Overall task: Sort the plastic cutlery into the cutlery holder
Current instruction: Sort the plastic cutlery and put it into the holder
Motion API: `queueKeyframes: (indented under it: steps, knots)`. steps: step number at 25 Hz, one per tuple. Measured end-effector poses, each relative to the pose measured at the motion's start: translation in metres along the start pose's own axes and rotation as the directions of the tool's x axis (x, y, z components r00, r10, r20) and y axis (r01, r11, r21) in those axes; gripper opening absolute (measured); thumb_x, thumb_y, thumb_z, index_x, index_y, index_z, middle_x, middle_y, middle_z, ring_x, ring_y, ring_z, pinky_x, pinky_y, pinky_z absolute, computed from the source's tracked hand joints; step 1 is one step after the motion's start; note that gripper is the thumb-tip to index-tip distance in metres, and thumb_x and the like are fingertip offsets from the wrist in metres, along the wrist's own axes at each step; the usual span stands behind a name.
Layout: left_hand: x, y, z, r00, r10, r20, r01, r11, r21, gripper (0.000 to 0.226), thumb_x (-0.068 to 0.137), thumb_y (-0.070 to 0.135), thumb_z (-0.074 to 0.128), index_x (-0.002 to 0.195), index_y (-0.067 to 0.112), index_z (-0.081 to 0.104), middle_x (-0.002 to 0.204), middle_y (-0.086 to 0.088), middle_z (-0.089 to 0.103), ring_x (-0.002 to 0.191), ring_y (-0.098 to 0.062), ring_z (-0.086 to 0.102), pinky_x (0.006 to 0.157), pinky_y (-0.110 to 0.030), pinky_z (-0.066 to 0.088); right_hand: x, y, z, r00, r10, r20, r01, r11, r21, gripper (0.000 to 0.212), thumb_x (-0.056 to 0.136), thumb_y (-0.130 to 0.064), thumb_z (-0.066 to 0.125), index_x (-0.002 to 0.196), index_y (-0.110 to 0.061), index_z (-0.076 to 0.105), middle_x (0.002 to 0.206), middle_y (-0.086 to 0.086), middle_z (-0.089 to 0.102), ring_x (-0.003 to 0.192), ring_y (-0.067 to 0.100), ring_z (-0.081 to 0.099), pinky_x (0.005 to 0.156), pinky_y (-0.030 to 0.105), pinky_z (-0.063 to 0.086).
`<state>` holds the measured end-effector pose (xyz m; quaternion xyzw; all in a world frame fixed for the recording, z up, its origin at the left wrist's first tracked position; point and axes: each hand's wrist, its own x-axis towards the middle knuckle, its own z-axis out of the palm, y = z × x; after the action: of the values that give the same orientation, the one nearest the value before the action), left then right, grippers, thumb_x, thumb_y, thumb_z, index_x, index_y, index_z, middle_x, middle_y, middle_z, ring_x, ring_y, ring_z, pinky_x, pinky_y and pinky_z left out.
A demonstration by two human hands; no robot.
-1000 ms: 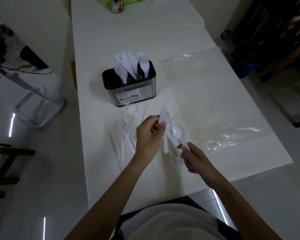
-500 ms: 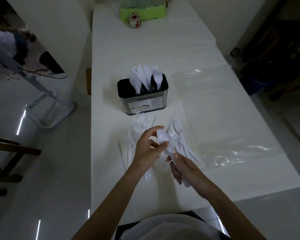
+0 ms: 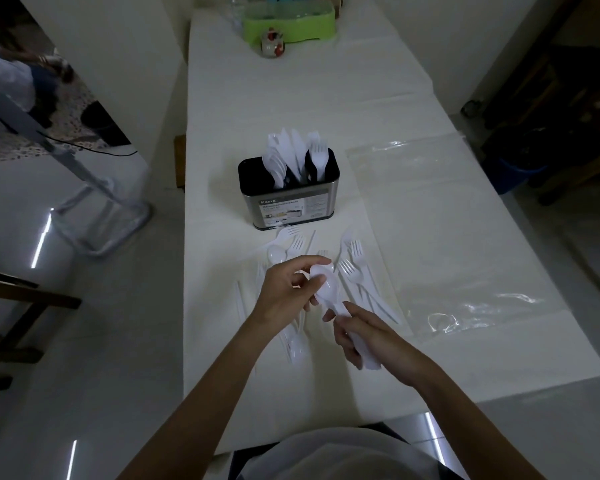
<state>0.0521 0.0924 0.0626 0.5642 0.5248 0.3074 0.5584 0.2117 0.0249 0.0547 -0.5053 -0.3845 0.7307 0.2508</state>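
left hand (image 3: 284, 289): fingers pinch bowls of plastic spoons (image 3: 329, 291) | right hand (image 3: 373, 337): clenched round their handles | cutlery holder (image 3: 291, 207): beyond, apart

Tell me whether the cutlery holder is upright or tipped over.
Upright. The cutlery holder stands on its base on the table, open top facing up, with white forks and knives standing in it.

A white top (image 3: 343, 459) is worn, both forearms (image 3: 201, 393) bare
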Motion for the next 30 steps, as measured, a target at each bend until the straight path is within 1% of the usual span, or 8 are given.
queueKeyframes:
  steps: [4,7,11,14,19,21,25,30]
  knots:
    - [0.004,0.000,-0.006,1.000,0.008,-0.010,-0.007,0.999,0.053,0.019,0.084,0.004,0.065,0.098,0.016,0.071,0.055,0.009,0.065,0.046,-0.011,0.057,0.048,-0.024,0.047,0.007,-0.015,-0.001,0.990,-0.052,-0.131,0.011,0.955,-0.298,0.034,0.098,-0.037,0.041,0.101,-0.012,0.065,0.079,-0.005,0.063,0.075,0.008,0.060,0.070,0.019,0.046]
    - [0.007,0.002,-0.009,0.998,0.058,0.025,-0.060,0.994,0.087,0.018,0.081,0.006,0.070,0.091,0.020,0.074,0.054,0.012,0.062,0.050,-0.006,0.054,0.049,-0.017,0.045,0.016,-0.026,-0.006,0.975,-0.089,-0.204,0.005,0.926,-0.377,0.023,0.094,-0.033,0.052,0.082,-0.017,0.063,0.062,-0.012,0.053,0.061,0.006,0.050,0.061,0.019,0.038]
    - [0.011,0.007,-0.014,0.998,0.030,0.054,-0.031,0.999,0.028,0.019,0.079,0.010,0.073,0.097,0.016,0.075,0.080,-0.005,0.071,0.067,-0.007,0.057,0.061,-0.013,0.047,0.024,-0.038,-0.009,0.991,-0.056,-0.118,0.004,0.915,-0.404,0.016,0.092,-0.026,0.056,0.081,-0.015,0.060,0.054,-0.005,0.057,0.048,0.008,0.051,0.052,0.021,0.042]
    - [0.016,0.012,-0.020,0.999,0.023,0.048,-0.022,1.000,-0.014,0.019,0.081,0.012,0.072,0.099,0.017,0.074,0.093,0.001,0.073,0.081,-0.007,0.064,0.073,-0.016,0.051,0.032,-0.045,-0.008,0.990,-0.087,-0.110,0.033,0.906,-0.422,0.014,0.094,-0.022,0.054,0.081,-0.022,0.060,0.059,0.000,0.063,0.052,0.011,0.057,0.053,0.020,0.046]
    - [0.046,0.008,-0.049,0.889,0.060,-0.454,-0.100,0.993,-0.065,0.018,0.091,0.014,0.059,0.104,0.020,0.068,0.106,0.007,0.068,0.098,-0.010,0.061,0.084,-0.022,0.049,0.052,-0.072,-0.029,0.970,-0.167,-0.175,0.102,0.938,-0.331,0.017,0.095,-0.015,0.050,0.088,-0.005,0.062,0.072,0.012,0.065,0.060,0.016,0.060,0.057,0.024,0.049]
    - [0.066,0.001,-0.064,0.851,-0.007,-0.526,-0.083,0.986,-0.147,0.024,0.095,0.016,0.052,0.117,0.019,0.061,0.119,0.006,0.061,0.112,-0.013,0.056,0.097,-0.032,0.046,0.064,-0.099,-0.036,0.942,-0.259,-0.213,0.188,0.934,-0.304,0.019,0.096,-0.013,0.049,0.094,0.001,0.062,0.073,0.013,0.064,0.061,0.016,0.060,0.058,0.025,0.048]
    - [0.112,-0.012,-0.078,0.876,-0.181,-0.448,0.055,0.959,-0.279,0.043,0.100,0.028,0.040,0.143,0.022,0.036,0.147,0.001,0.040,0.133,-0.014,0.040,0.114,-0.040,0.031,0.101,-0.149,-0.033,0.883,-0.386,-0.268,0.335,0.917,-0.218,0.016,0.097,-0.011,0.047,0.096,-0.002,0.060,0.072,0.009,0.062,0.058,0.011,0.061,0.058,0.023,0.050]
    - [0.140,-0.038,-0.085,0.923,-0.129,-0.362,0.023,0.959,-0.283,0.043,0.101,0.026,0.036,0.145,0.027,0.032,0.148,0.003,0.040,0.135,-0.014,0.039,0.116,-0.043,0.029,0.149,-0.178,-0.034,0.848,-0.451,-0.278,0.377,0.883,-0.280,0.014,0.097,-0.013,0.047,0.102,-0.004,0.057,0.079,0.009,0.062,0.062,0.010,0.062,0.061,0.021,0.052]
